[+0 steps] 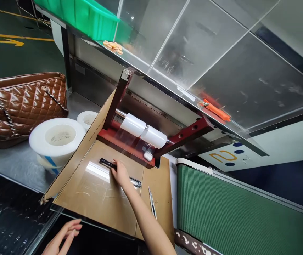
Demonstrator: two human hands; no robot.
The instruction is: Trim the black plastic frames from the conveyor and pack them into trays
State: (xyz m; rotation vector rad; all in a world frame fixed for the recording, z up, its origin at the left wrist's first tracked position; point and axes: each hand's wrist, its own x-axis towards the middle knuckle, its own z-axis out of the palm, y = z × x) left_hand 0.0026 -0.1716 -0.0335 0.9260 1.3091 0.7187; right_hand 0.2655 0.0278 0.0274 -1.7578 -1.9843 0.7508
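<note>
Right hand (119, 173) stretched forward, fingers (113, 164) loosely spread and pressed flat on a long thin black strip (106, 163), not curled around it. Strip lying on the cardboard sheet (98, 198), long axis running from upper left to lower right across the sheet; one end poking out to the left of the fingers, the other end showing again past the wrist near the fold in the cardboard. Nothing pinched or lifted, only touched from above.

Left hand (62, 239) low at the near edge, open, fingers extended, holding nothing, well apart from the strip and just short of the cardboard's front edge. Right hand by far the nearer one.

Just right of the forearm, a slim pen-like knife (152, 202) lying on the cardboard. Beyond the strip, a red frame (185, 134) carrying two white film rolls (143, 130) on a rod. Left of the raised cardboard flap, a big white tape roll (57, 140) on the metal worktop (15, 163), and a brown quilted handbag (21, 102) behind it. Green conveyor belt (233, 216) to the right.
</note>
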